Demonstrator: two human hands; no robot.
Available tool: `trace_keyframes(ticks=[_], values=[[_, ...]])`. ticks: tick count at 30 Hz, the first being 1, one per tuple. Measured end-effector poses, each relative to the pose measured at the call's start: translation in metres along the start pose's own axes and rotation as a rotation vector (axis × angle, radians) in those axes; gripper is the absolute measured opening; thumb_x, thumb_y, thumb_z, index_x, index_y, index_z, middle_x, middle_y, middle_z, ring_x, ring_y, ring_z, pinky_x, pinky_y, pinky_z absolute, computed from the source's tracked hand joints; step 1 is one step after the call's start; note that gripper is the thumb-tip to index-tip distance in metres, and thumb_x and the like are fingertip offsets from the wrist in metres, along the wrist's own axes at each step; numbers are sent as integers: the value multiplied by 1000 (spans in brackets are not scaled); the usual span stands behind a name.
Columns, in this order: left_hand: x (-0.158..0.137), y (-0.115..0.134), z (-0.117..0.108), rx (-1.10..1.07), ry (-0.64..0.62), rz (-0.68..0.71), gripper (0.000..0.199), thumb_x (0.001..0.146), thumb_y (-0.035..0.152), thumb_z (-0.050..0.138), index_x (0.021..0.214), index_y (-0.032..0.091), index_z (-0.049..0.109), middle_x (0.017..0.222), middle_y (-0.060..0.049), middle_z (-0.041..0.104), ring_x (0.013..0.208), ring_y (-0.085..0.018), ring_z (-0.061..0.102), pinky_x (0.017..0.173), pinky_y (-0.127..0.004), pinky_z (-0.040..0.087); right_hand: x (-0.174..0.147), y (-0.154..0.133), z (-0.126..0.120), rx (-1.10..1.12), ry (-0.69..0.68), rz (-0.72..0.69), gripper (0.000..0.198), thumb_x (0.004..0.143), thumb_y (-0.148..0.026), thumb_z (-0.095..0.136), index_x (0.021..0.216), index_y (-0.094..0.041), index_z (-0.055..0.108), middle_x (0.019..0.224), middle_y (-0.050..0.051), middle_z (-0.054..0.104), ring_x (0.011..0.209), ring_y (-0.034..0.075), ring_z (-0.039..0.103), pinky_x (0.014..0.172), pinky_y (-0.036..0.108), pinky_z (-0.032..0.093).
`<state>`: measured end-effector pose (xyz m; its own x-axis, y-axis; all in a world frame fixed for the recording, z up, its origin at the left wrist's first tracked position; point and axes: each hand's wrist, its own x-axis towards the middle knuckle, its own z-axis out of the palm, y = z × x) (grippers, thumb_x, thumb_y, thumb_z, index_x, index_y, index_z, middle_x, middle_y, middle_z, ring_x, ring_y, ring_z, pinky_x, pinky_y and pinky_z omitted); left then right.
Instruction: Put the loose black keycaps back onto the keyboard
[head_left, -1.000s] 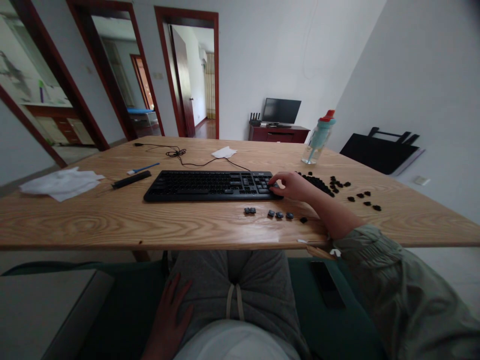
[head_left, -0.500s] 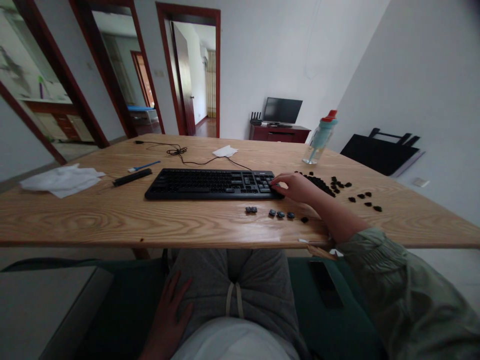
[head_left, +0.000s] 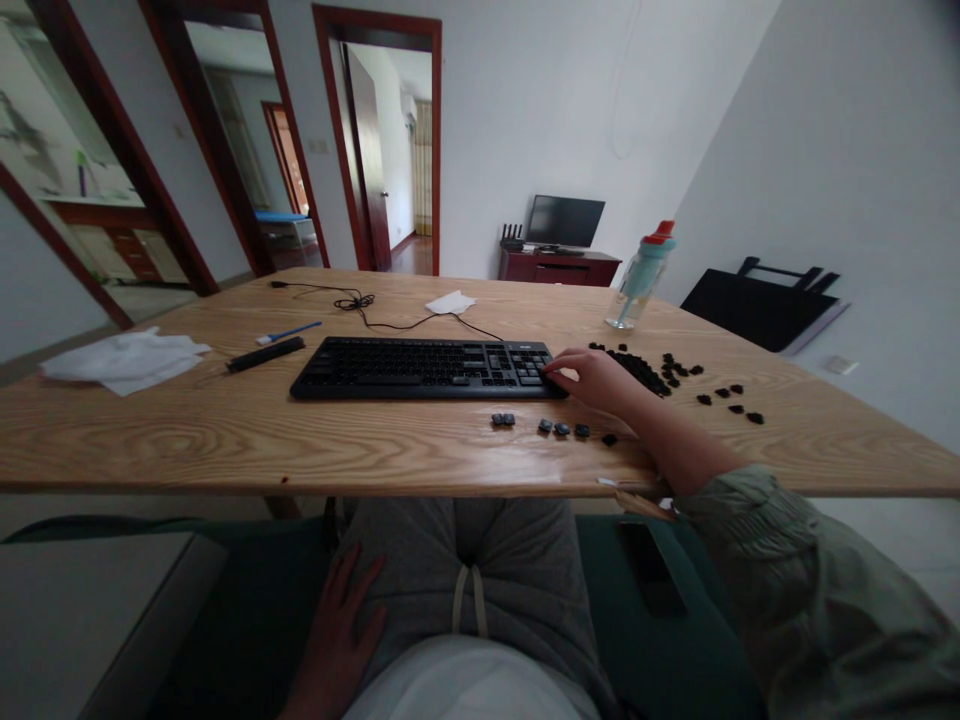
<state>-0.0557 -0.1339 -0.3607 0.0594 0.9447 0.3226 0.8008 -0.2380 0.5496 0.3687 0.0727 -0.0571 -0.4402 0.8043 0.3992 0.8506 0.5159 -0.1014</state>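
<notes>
A black keyboard (head_left: 405, 368) lies across the wooden table, with many keycaps off its board. At its right end, over the number pad, is my right hand (head_left: 592, 378), thumb and fingertips drawn together against the keys. Whatever is between those fingertips is too small to make out. Loose keycaps (head_left: 562, 429) sit in a short row in front of the keyboard, and a pile of black keycaps (head_left: 641, 372) is partly hidden behind my right wrist. My left hand (head_left: 345, 615) rests on my thigh, fingers spread, holding nothing.
More keycaps (head_left: 722, 392) are scattered at the right. A water bottle (head_left: 641, 275) stands behind the pile. Left of the keyboard lie a dark bar (head_left: 265, 354), a blue brush (head_left: 289, 333) and white tissue (head_left: 127, 360). The cable (head_left: 356, 301) runs behind. A phone (head_left: 652, 568) lies on the seat.
My right hand has shifted very slightly to the right at the number pad. My left hand stays on my thigh.
</notes>
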Motion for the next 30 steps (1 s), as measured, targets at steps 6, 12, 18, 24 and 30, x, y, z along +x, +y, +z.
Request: trace_keyframes(ticks=[6,12,18,24,30], values=[[-2,-1,0,13,-8,-2,45,94,34,51,139,32,55,160,-7,33,147,-32,31,115,-59,35,1,0,3,-50,12,-10,27,92,-30,54,101,-21,79,107,10,75,97,26,68,92,41,51],[-1,2,-2,-5,4,-16,45,93,33,53,138,32,57,160,-5,34,146,-30,33,115,-57,34,-4,-6,-1,-7,3,3,25,84,-24,59,98,-24,80,110,6,75,104,25,68,99,40,50],[-1,1,-1,-12,-4,-25,45,93,32,53,138,32,57,159,-6,35,147,-31,32,116,-59,33,-6,-7,-1,-31,-17,-5,32,81,-23,59,106,-23,78,113,6,75,109,27,67,103,42,48],[1,4,-3,-5,-33,-19,46,95,33,51,140,31,54,160,-7,32,147,-31,30,116,-59,32,-4,-3,5,-57,16,-7,32,80,-19,58,104,-21,79,109,7,76,106,28,67,100,42,49],[2,7,-3,-4,-17,-12,44,95,33,50,138,30,57,160,-7,33,149,-30,27,117,-58,32,-7,-5,12,-79,19,-61,31,83,-20,56,103,-20,79,112,8,75,106,28,64,98,42,48]])
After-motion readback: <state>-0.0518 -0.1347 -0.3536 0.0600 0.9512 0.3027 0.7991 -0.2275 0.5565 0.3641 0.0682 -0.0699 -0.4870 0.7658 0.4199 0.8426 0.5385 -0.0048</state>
